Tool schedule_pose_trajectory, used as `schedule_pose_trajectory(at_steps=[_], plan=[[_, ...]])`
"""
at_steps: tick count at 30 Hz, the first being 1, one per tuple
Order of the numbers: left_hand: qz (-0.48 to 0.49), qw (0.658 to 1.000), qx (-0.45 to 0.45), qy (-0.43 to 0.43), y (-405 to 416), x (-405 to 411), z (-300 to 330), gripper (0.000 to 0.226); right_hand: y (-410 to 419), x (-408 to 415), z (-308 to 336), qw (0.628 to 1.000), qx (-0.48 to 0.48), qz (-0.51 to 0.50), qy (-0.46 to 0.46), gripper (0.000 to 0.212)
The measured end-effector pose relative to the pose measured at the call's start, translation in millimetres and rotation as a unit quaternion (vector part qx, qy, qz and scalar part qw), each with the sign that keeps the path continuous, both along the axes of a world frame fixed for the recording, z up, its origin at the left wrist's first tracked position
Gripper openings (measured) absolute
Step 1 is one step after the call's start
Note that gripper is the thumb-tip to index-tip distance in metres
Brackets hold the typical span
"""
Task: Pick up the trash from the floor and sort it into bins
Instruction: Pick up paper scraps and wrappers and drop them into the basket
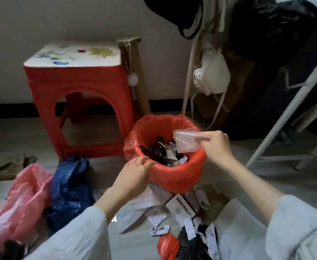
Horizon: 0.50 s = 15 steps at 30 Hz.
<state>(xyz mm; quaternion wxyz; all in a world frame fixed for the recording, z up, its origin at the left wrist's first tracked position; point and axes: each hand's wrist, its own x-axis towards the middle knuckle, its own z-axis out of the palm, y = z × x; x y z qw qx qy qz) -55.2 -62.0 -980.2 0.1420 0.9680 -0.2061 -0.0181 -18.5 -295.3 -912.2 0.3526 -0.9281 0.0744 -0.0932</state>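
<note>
Red plastic stool [75, 94] sits behind the bin [174, 177], which is lined with a crinkly red bag and already about half full of dark wrappers and paper scraps. Still plenty on the floor [13, 132]: pink bag [20, 203], crumpled blue bag [69, 190], a little box [180, 207] and torn slips. Left hand [133, 175] rests flat-fingered on the rim, and the right hand [216, 145] has a pinch grip on a clear floppy plastic bag [184, 141] right over the bin.
</note>
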Motion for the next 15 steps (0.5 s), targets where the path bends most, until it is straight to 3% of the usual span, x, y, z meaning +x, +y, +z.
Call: schedule_pose_trajectory(at_steps=[6,9,12,15], plan=[[0.014,0.994,0.085,-0.067,-9.5,42.6,-43.7,0.051,18.0,58.1,-33.6,0.973,-0.102,0.178,0.109,0.019],[-0.008,0.994,0.075,-0.076,-10.0,53.3,-57.1,0.051,31.7,76.0,-61.2,0.949,-0.148,0.222,0.170,0.023],[-0.003,0.995,0.034,-0.098,-10.9,52.9,-66.2,0.050,40.6,86.9,-82.0,0.944,-0.185,0.213,0.169,0.029],[0.011,0.994,0.000,-0.112,-15.8,54.0,-71.4,0.050,46.9,94.1,-91.2,0.918,-0.311,0.213,0.124,0.028]])
